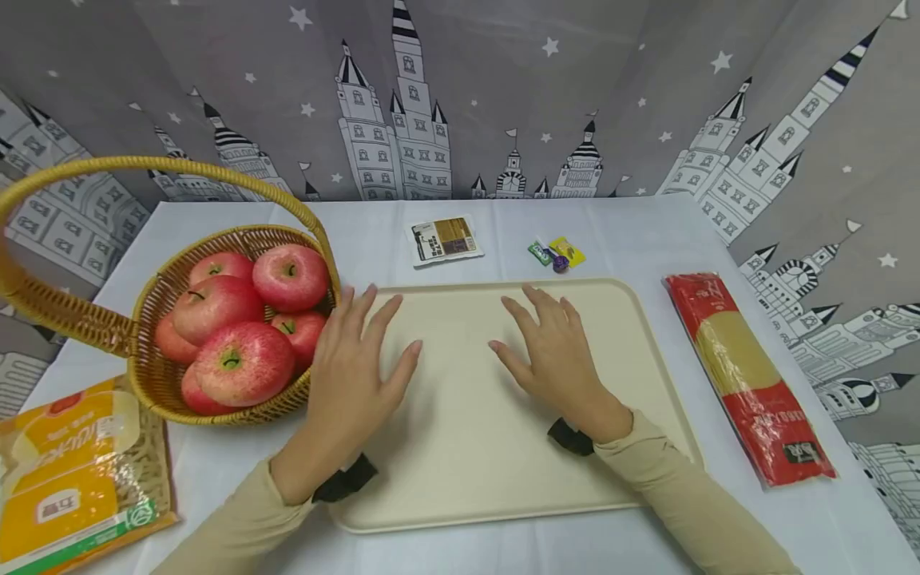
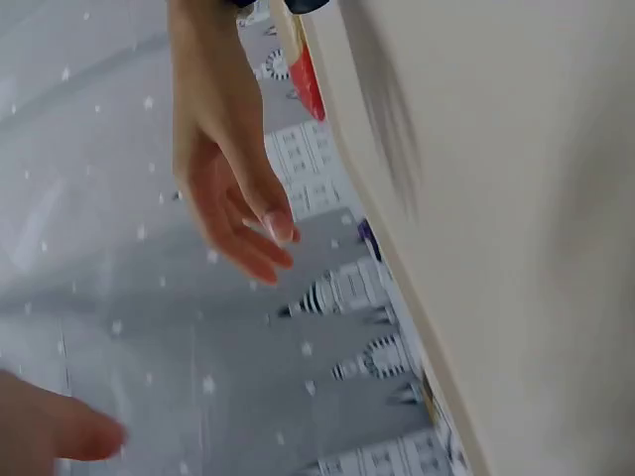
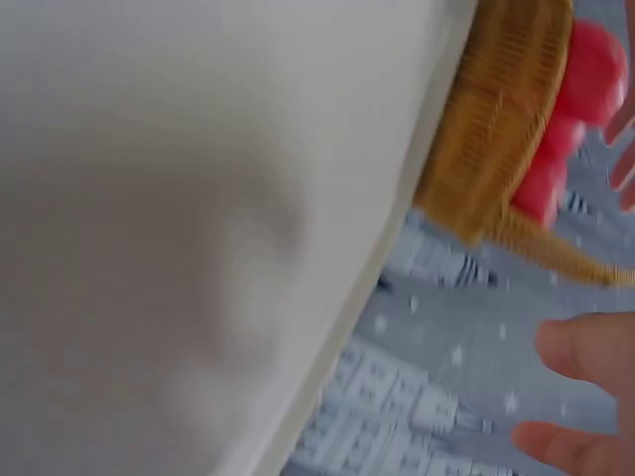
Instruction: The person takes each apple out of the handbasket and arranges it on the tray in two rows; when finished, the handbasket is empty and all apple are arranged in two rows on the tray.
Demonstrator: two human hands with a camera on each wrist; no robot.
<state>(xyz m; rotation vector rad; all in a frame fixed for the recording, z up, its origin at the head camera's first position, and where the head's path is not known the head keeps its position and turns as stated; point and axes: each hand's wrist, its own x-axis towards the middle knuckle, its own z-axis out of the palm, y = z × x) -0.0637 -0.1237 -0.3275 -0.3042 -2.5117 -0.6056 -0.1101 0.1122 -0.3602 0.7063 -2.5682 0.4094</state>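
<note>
Both hands hover over a cream tray [image 1: 460, 463] that holds nothing. My left hand [image 1: 357, 359] is spread, fingers pointing away, above the tray's left edge and beside the wicker basket [image 1: 237, 231]. Several red apples [image 1: 244, 363] fill that basket. Over the tray's right half, my right hand [image 1: 557, 351] is also spread, with nothing in its fingers. In the left wrist view the right hand [image 2: 233, 169] hangs with relaxed fingers near the tray's rim [image 2: 397, 268]. The right wrist view shows the basket [image 3: 496, 109] past the tray's rim.
A yellow food bag [image 1: 79, 479] lies at the front left. Behind the tray are a flat brown-and-white packet [image 1: 446, 241] and small wrapped candies [image 1: 561, 259]. A long red-and-yellow package [image 1: 747, 375] lies at the right. The basket's tall handle [image 1: 180, 165] arches up.
</note>
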